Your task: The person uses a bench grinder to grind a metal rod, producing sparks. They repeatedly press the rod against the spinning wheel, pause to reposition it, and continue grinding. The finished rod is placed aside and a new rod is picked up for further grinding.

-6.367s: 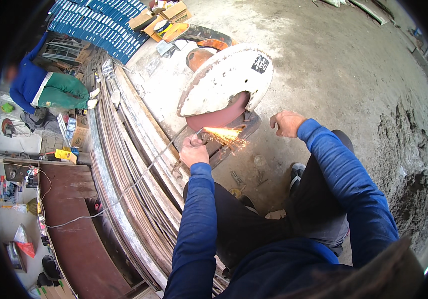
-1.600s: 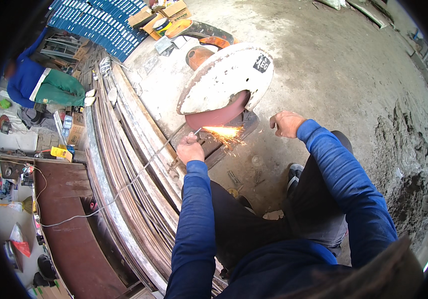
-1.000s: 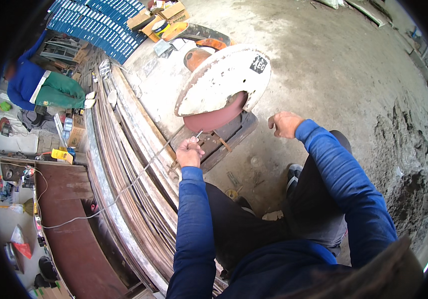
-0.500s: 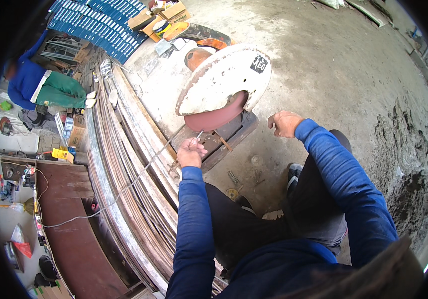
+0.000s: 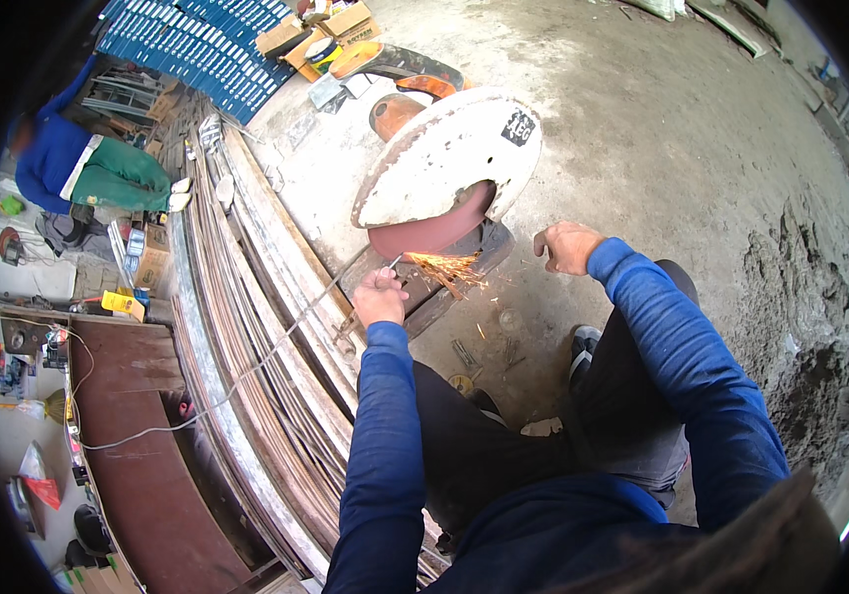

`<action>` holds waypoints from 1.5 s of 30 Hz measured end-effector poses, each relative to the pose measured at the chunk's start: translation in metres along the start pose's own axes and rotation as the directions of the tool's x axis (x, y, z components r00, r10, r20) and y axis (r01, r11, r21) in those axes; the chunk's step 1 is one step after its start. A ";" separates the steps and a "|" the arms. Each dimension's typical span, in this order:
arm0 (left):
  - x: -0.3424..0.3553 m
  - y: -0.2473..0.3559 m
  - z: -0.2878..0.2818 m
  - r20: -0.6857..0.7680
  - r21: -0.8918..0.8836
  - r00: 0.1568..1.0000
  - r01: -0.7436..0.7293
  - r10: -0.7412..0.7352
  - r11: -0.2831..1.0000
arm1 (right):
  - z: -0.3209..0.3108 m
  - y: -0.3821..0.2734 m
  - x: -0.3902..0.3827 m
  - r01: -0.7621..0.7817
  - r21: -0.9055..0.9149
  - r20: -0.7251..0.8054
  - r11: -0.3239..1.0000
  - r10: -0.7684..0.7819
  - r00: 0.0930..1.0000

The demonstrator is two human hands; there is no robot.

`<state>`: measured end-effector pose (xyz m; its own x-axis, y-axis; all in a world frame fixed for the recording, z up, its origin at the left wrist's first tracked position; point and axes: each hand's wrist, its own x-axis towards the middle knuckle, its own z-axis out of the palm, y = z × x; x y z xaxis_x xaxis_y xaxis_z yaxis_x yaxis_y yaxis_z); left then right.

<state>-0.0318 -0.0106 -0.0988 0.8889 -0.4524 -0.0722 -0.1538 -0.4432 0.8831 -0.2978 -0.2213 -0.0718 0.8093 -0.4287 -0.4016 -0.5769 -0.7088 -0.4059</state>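
Observation:
My left hand (image 5: 380, 299) is closed in a pinch on a thin metal rod (image 5: 396, 262). The rod's tip meets the lower edge of a reddish abrasive disc (image 5: 439, 236), and orange sparks (image 5: 449, 269) spray from the contact toward the right. A white, chipped metal guard (image 5: 444, 158) covers the upper part of the disc on a cut-off saw, whose dark base (image 5: 429, 322) rests on the concrete floor. My right hand (image 5: 568, 247) hangs right of the base, fingers loosely bent and apart, with nothing visible in it.
Long metal bars (image 5: 266, 337) lie on my left, a grey cable (image 5: 246, 381) crossing them. Beyond the bars stands another person (image 5: 108, 168) in blue and green. Cardboard boxes (image 5: 345, 25) sit beyond the saw. A brown steel beam (image 5: 133, 436) lies far left.
Sparks now fly from the disc where the rod touches it; half a second ago there were none. My hands have barely moved.

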 end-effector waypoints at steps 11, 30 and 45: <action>-0.008 0.010 0.005 -0.097 0.020 0.995 -0.024 0.026 1.000 | -0.001 -0.002 0.001 -0.020 0.005 0.018 1.000 0.020 1.000; -0.004 0.006 0.005 -0.161 0.142 0.986 -0.027 0.050 0.990 | -0.001 -0.002 0.001 -0.016 -0.005 0.006 1.000 0.016 1.000; 0.002 -0.003 0.006 -0.197 0.330 0.966 -0.096 0.168 0.939 | -0.001 -0.001 0.001 -0.006 0.005 -0.007 1.000 0.006 1.000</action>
<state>-0.0323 -0.0151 -0.1045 0.9179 -0.3587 0.1700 -0.3721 -0.6283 0.6832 -0.2964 -0.2211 -0.0712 0.8065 -0.4371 -0.3981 -0.5823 -0.7036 -0.4072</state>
